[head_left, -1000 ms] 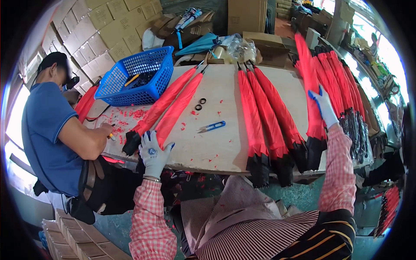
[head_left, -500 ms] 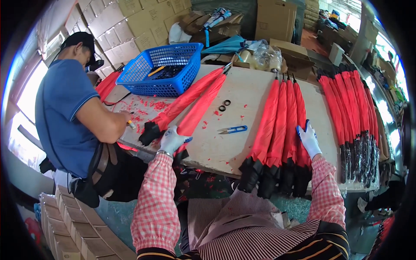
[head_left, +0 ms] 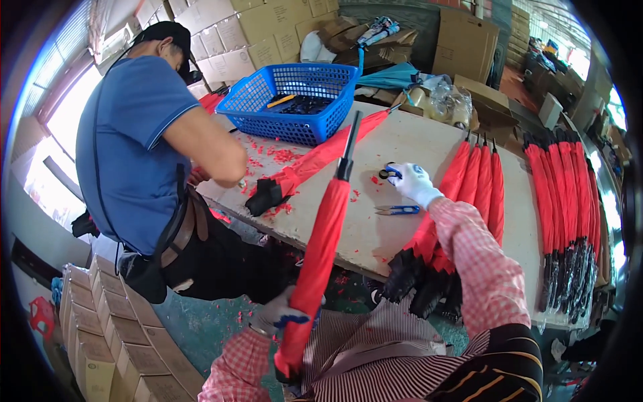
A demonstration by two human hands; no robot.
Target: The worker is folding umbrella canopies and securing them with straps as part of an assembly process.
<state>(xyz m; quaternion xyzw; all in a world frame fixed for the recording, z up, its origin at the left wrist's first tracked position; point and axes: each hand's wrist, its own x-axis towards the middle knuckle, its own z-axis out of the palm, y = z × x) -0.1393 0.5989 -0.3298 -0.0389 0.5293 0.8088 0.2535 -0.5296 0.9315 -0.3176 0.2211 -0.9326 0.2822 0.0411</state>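
My left hand (head_left: 281, 316), in a white glove, grips a folded red umbrella (head_left: 321, 241) low by my lap; the umbrella stands tilted with its black tip up over the table edge. My right hand (head_left: 411, 181), also gloved, reaches over the table (head_left: 429, 134) and touches a small black ring (head_left: 387, 173). Blue snips (head_left: 396, 210) lie just below that hand. Another red umbrella (head_left: 315, 161) lies on the table toward the basket.
A person in a blue shirt (head_left: 134, 147) leans at the table's left side. A blue basket (head_left: 295, 100) stands at the back left. Red umbrellas lie in a group (head_left: 479, 181) and a longer row (head_left: 569, 194) on the right. Cardboard boxes (head_left: 107, 335) sit on the floor.
My left hand has lifted one red umbrella off the table and drawn it down to my lap. My right hand has moved from the umbrella group to the black ring.
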